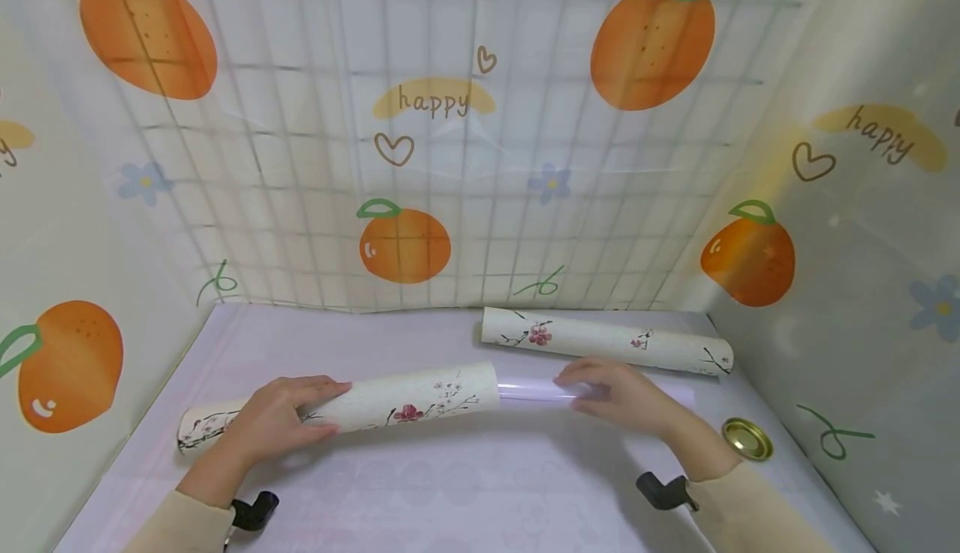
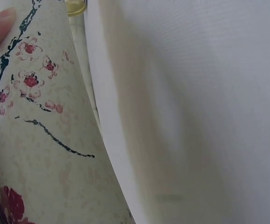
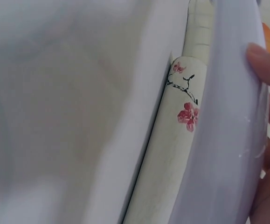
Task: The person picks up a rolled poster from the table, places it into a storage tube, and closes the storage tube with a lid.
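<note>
My left hand (image 1: 273,419) grips a white cardboard tube (image 1: 442,399) printed with plum blossoms, thumb and fingers on either side of it. The tube slants across the table with its right end raised, and its blossoms fill the left side of the left wrist view. Out of that end comes a shiny pale lavender roll (image 1: 528,390), its other part hidden inside the tube. With thumb and fingers, my right hand (image 1: 626,399) holds the roll. In the right wrist view the roll (image 3: 228,116) shows up close, with a thumb on its edge.
A second blossom-printed tube (image 1: 607,343) lies along the table's back edge on the right. Nearer, beside my right wrist, is a round gold lid (image 1: 747,439). The lavender table (image 1: 420,495) is bordered by a fruit-patterned curtain (image 1: 300,203) at the back and sides.
</note>
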The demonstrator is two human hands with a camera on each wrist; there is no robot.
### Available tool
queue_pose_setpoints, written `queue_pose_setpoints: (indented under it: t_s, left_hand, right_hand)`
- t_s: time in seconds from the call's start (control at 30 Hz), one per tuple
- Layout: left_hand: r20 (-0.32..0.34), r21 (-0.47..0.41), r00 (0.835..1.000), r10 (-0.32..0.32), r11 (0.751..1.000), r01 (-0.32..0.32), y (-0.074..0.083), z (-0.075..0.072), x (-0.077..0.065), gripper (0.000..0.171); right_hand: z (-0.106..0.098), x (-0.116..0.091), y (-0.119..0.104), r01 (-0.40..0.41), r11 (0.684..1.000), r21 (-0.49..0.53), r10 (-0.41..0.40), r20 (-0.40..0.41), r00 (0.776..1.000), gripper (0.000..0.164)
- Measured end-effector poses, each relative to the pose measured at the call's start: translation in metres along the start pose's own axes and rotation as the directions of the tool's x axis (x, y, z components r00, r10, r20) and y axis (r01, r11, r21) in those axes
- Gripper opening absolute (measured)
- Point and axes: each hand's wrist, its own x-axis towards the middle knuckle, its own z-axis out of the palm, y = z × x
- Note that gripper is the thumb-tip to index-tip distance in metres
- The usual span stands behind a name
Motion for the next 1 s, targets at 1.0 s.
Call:
queue_pose_setpoints:
  t_s: [1.0]
  left_hand:
    - [-0.027,-0.032,0.998,0.048,0.998,-0.049,0.007,0.004,0.006,0.059]
  right_hand:
    - [0.017,0.028,-0.018,0.068,0.998,0.006,-0.068,0.008,0.998,0.038]
